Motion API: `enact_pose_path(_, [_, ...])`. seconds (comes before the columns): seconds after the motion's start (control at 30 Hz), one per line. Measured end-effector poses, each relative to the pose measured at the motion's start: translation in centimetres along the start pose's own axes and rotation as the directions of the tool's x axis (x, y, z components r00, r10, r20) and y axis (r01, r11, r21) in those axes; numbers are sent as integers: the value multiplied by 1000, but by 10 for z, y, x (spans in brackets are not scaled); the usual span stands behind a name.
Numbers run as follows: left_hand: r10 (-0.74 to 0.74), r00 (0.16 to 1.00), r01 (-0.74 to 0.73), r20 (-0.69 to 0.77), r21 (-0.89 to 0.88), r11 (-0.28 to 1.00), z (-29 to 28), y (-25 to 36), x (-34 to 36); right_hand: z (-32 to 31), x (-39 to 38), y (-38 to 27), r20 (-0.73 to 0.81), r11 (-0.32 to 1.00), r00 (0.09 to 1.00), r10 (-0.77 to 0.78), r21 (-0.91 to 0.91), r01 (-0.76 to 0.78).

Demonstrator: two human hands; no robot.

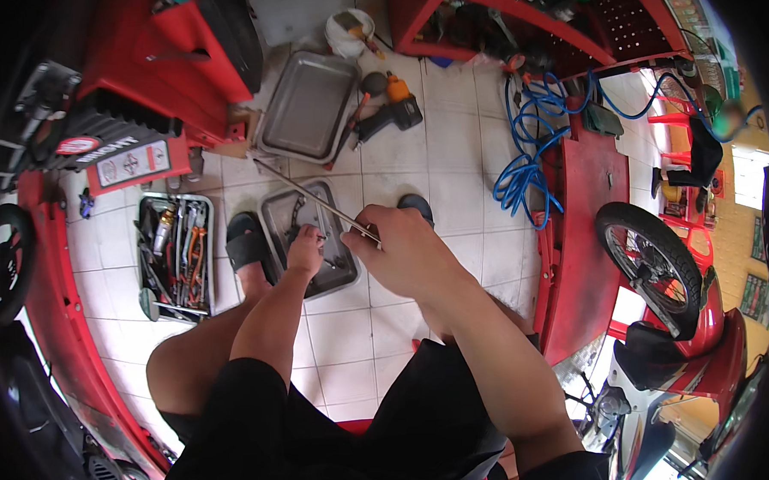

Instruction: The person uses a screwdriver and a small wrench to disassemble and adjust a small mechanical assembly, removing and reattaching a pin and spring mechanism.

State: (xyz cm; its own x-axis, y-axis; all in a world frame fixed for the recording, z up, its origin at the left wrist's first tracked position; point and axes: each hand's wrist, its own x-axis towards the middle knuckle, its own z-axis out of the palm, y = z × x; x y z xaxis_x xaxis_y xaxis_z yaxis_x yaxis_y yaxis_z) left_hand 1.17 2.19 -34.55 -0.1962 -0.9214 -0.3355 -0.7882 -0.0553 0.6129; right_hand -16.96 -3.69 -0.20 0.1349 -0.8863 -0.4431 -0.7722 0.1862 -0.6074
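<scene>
My right hand (398, 248) is closed around a long thin metal rod (305, 191), which slants up and left above a steel tray (343, 274) on the floor. My left hand (305, 252) is over that tray, fingers curled on a small metal piece too small to identify. Dark metal parts (297, 209) lie in the tray. My sandaled feet are on either side of it. Left of them is an open toolbox (175, 253) full of wrenches, pliers and other hand tools.
An empty tray (310, 106), a power drill (396, 115) and a white tub (345, 34) lie ahead. Red cabinets (153, 40) stand at upper left, red lift platforms (577, 231) at both sides. A coiled blue hose (519, 183) and motorcycle wheel (647, 267) are at right.
</scene>
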Motion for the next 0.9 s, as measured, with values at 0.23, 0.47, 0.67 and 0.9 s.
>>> enact_pose_path(0.23, [-76, 997, 41, -12, -754, 656, -124, 117, 34, -28, 12, 2, -266, 981, 958, 106, 183, -58])
enact_pose_path(0.47, [24, 987, -162, -161, -967, 196, -268, 229, -61, -19, -5, -24, -158, 791, 986, 44, 609, 62])
enact_pose_path(0.67, [38, 938, -335, -345, -872, 356, -296, 225, -86, -3, -21, -62, -30, 501, 999, -16, 865, 34])
enact_pose_path(0.9, [178, 804, -528, -567, -544, 652, -313, 225, -83, 2, -23, -67, 51, 366, 999, 0, 929, -47])
